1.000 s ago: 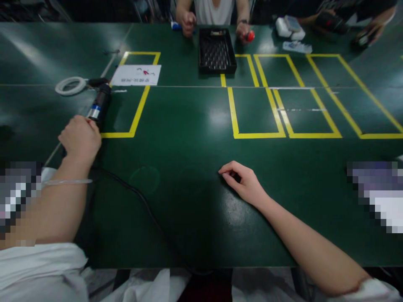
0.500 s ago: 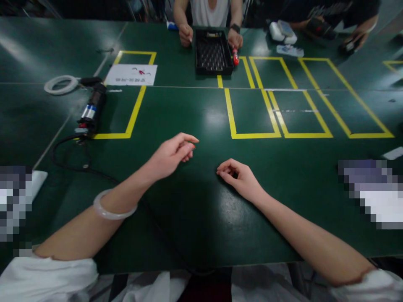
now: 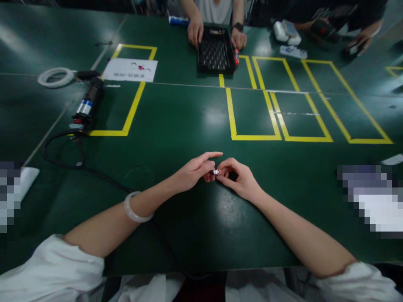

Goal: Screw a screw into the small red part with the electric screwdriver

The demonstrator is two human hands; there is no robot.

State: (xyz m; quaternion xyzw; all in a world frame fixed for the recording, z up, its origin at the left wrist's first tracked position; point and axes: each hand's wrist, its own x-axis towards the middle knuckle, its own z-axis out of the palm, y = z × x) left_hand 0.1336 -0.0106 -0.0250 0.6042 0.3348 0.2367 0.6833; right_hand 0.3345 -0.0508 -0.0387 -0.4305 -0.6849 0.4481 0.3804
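Observation:
My two hands meet at the middle of the green table [image 3: 189, 117]. A small red and silver part [image 3: 216, 172] sits between their fingertips. My right hand [image 3: 241, 180] pinches it, resting on the table. My left hand [image 3: 193, 172], a pale bangle on its wrist, touches the part from the left with thumb and fingers, index finger stretched out above it. A black corded power tool [image 3: 85, 107] with a blue and silver band lies far left, apart from both hands.
Its black cable [image 3: 78, 165] loops toward me across the table. A white tape ring [image 3: 55, 77] and a printed sheet [image 3: 130, 69] lie at the back left. Yellow tape boxes mark the surface. Across the table, another person's hands hold a black tray [image 3: 215, 52].
My left hand left the power tool at the far left and swung right to meet my right hand. The small part now shows between the fingertips.

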